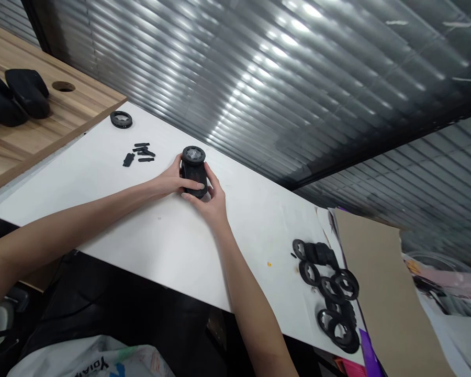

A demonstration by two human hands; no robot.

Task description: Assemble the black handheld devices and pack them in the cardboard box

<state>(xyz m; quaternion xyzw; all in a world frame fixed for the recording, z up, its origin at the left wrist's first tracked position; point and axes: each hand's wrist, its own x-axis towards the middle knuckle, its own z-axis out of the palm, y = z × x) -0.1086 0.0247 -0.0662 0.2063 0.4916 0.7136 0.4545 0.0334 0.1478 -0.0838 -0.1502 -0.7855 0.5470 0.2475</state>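
Observation:
A black device (195, 177) with a round ring-shaped head and a clear lens stands near the middle of the white table. My left hand (176, 179) grips it from the left, its thumb lying across the front of the body. From the right, my right hand (213, 201) holds the same device, with its thumb at the lower edge and fingers along the side. The far side of the device and some fingertips are hidden. Left of the hands lie several small flat black pieces (143, 152), and a black ring (121, 119) rests farther back.
Several black rings (332, 289) and black parts are piled at the right of the white table (259, 220). Beyond them is a brown cardboard sheet (380, 283). A wooden surface (74, 112) at the left bears black objects (28, 91). Corrugated metal rises behind.

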